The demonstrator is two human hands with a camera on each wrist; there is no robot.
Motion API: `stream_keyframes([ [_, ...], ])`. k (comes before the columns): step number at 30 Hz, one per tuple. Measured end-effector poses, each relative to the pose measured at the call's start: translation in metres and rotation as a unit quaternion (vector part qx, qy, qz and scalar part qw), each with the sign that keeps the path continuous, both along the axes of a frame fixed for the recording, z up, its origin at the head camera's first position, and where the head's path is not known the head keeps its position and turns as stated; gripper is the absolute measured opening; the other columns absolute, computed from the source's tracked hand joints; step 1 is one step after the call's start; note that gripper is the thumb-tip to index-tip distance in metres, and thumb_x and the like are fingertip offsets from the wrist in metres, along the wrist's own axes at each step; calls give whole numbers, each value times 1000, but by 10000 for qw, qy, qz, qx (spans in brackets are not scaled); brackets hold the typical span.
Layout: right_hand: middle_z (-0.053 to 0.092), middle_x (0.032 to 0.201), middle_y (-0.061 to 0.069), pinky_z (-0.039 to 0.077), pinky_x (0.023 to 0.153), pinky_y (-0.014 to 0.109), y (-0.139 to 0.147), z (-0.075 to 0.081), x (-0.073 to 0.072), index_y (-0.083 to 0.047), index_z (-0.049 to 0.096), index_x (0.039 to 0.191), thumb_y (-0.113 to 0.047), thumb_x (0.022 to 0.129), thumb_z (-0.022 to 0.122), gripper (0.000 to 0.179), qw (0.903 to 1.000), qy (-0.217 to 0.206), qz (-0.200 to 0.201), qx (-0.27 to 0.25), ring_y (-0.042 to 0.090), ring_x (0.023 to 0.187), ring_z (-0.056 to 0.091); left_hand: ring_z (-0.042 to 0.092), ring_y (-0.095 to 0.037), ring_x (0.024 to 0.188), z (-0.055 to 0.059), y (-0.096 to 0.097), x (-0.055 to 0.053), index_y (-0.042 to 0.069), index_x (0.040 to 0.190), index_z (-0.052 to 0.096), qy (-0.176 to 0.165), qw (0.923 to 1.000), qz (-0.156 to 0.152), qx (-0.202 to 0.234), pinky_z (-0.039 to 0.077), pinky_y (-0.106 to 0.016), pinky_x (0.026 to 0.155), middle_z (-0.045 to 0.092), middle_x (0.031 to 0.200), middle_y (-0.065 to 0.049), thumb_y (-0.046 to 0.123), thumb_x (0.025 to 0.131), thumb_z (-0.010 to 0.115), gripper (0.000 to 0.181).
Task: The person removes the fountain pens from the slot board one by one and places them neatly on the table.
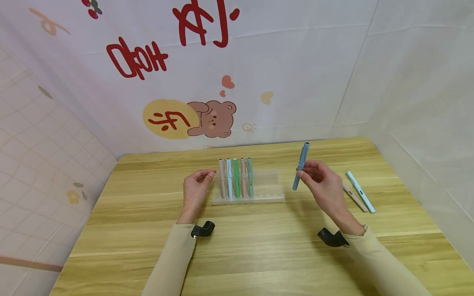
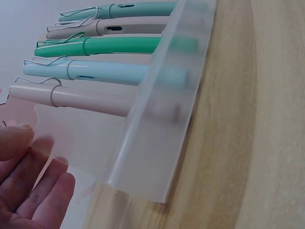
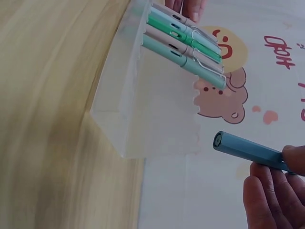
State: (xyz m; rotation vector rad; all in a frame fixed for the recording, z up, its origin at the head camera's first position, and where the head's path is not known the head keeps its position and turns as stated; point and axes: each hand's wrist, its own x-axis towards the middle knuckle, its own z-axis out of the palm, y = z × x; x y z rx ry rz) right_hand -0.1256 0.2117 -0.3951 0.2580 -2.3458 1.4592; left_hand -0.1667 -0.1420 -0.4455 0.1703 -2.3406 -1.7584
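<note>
A clear plastic pen stand (image 1: 267, 199) is on the wooden table, holding several capped pens side by side in its left part. From the left these are a pale pink pen (image 2: 76, 98), a light blue pen (image 2: 105, 71), a green pen (image 2: 109, 46), a greyish-pink pen (image 2: 133, 26) and a grey-green pen (image 2: 143, 9). My left hand (image 1: 196, 187) pinches the upper left corner of the stand's back panel between thumb and fingers. To the right of the stand, my right hand (image 1: 326, 185) holds a dark blue pen (image 1: 303, 156) raised and nearly upright, cap end up.
On the table right of my right hand lie a light blue pen (image 1: 361, 192) and a pinkish pen (image 1: 354, 198), side by side. Behind the table (image 1: 237, 255) hangs a white cloth (image 1: 296, 74) printed with a bear and red characters.
</note>
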Motion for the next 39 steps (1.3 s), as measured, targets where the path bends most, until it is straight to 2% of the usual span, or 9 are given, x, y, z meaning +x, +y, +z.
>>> stream_keyframes([
  [10,75,110,16,51,78,8,18,-8,0,0,69,123,-10,97,74,28,9996,-124,-163,171,-10,89,66,71,-24,103,1,0,1,1,109,77,-36,10000,-2,-2,53,-16,81,77,111,-13,12,100,70,16],
  [17,74,110,17,51,76,8,33,-14,0,0,70,123,-11,98,74,28,9983,-234,-231,489,-10,89,64,72,-24,103,-1,0,0,1,109,77,-50,10000,26,-1,52,-15,83,77,111,-13,11,100,70,16],
  [31,74,106,15,51,67,12,58,-26,1,-2,69,121,-25,99,73,32,9898,-811,-585,1013,-18,86,57,72,-23,102,0,-1,1,0,109,78,19,10000,-13,-21,53,-16,82,77,111,-13,11,100,70,16],
  [39,73,105,14,51,64,16,69,-29,3,-2,68,118,-26,98,74,32,9861,-893,-643,1242,1,89,64,72,-23,102,1,0,1,1,109,78,16,10000,-10,1,52,-15,81,77,111,-13,12,100,70,16],
])
